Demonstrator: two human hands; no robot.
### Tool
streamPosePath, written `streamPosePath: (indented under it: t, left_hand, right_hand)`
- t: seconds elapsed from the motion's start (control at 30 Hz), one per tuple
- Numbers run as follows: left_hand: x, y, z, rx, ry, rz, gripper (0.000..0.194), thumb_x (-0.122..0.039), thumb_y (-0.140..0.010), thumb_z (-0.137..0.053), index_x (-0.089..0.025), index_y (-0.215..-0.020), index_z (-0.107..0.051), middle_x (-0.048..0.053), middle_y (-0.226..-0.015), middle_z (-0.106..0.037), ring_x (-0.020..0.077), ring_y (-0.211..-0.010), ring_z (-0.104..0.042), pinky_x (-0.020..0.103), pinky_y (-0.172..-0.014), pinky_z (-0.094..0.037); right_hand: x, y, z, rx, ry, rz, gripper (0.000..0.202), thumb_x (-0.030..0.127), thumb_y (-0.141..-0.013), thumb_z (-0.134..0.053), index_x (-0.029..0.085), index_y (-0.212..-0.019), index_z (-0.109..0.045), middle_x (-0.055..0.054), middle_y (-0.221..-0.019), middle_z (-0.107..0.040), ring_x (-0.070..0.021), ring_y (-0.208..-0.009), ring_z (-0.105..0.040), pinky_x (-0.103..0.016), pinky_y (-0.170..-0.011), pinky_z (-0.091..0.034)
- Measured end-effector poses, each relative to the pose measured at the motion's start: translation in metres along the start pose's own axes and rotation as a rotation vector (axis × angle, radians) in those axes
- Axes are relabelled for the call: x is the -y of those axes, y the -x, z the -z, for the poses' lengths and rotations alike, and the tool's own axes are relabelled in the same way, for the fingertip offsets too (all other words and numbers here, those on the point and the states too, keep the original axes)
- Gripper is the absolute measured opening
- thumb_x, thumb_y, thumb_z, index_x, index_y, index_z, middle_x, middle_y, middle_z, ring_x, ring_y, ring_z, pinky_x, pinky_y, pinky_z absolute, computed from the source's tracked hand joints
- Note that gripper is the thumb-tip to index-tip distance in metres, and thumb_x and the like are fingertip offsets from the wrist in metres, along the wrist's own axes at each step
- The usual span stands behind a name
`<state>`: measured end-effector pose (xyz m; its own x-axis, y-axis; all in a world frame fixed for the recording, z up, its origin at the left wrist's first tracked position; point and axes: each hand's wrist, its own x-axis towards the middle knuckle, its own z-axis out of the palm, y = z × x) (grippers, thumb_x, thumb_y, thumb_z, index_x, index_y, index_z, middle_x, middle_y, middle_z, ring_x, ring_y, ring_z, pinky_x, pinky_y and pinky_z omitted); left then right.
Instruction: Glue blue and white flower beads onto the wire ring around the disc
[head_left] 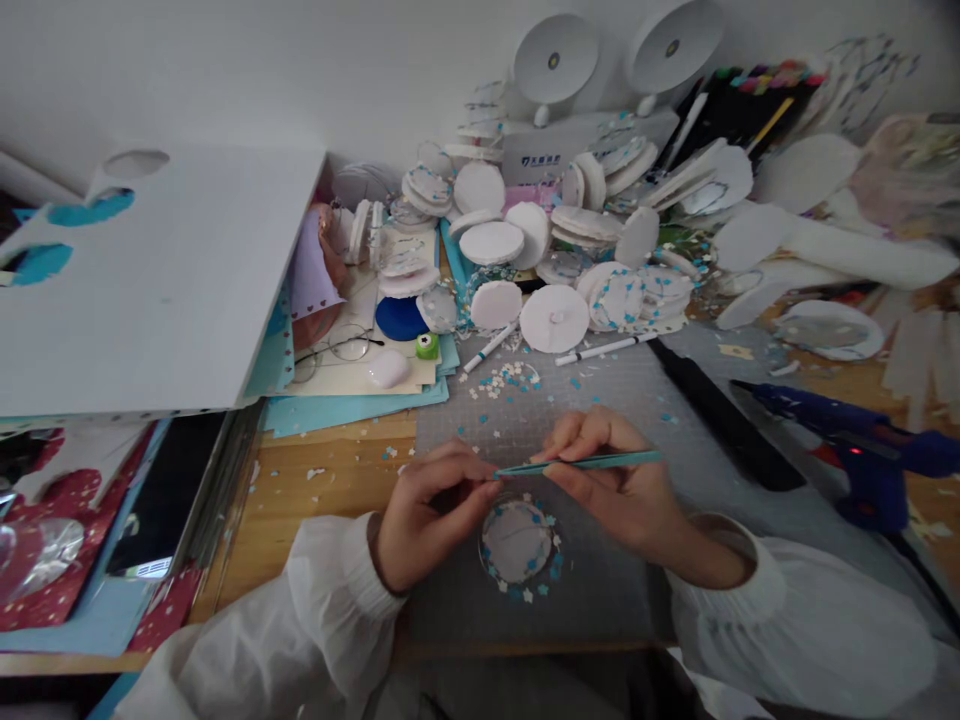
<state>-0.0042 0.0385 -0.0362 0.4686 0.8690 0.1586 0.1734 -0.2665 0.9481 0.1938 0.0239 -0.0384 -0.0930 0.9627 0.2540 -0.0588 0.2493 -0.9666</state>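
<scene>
My right hand (611, 485) holds teal tweezers (592, 461) level, their tips pointing left. At those tips, the thumb and forefinger of my left hand (435, 510) pinch together on a tiny blue piece (496, 478), too small to make out well. Just below the fingers, a white disc (517, 540) lies on the grey cutting mat (465, 615), ringed by a wire loop with small blue and white flowers. Loose white and blue paper flowers (506, 378) are scattered beyond my hands.
Many white discs with wire rings (555, 318) are piled at the back. A black tool (724, 415) and a blue glue gun (847, 435) with a red light lie right. A white board (150, 290) stands left, near a green punch (427, 346) and glasses (350, 347).
</scene>
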Motion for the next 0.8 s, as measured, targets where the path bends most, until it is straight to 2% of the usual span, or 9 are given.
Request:
streamPosePath:
  t: [0.2, 0.57, 0.8]
  left_hand:
    - [0.0003, 0.0002, 0.0001, -0.013, 0.016, -0.013, 0.010, -0.018, -0.084, -0.059, -0.014, -0.077, -0.066, 0.005, -0.071, -0.061, 0.0149, -0.067, -0.056, 0.026, -0.061, -0.045]
    - [-0.0014, -0.0046, -0.0018, -0.073, 0.045, 0.020, 0.021, -0.025, -0.084, -0.060, -0.014, -0.067, -0.065, 0.005, -0.063, -0.060, 0.0138, -0.061, -0.054, 0.025, -0.057, -0.044]
    - [0.0007, -0.0043, -0.0028, -0.083, 0.106, 0.014, 0.019, -0.026, -0.081, -0.062, -0.013, -0.068, -0.067, 0.006, -0.064, -0.061, 0.0145, -0.062, -0.055, 0.025, -0.056, -0.044]
  right_hand:
    - [0.0012, -0.0025, 0.0018, 0.006, 0.040, -0.013, 0.011, 0.021, -0.081, -0.062, 0.021, -0.078, -0.051, 0.000, -0.076, -0.057, -0.0120, -0.072, -0.062, -0.026, -0.062, -0.052]
    - [0.0001, 0.0036, -0.0004, 0.030, 0.141, 0.162, 0.014, 0.012, -0.080, -0.059, 0.023, -0.084, -0.052, -0.002, -0.079, -0.060, -0.0139, -0.073, -0.061, -0.029, -0.062, -0.051]
    - [0.0034, 0.0056, -0.0013, 0.027, 0.247, 0.284, 0.020, 0.008, -0.076, -0.061, 0.024, -0.086, -0.055, -0.003, -0.079, -0.064, -0.0155, -0.072, -0.064, -0.030, -0.059, -0.053]
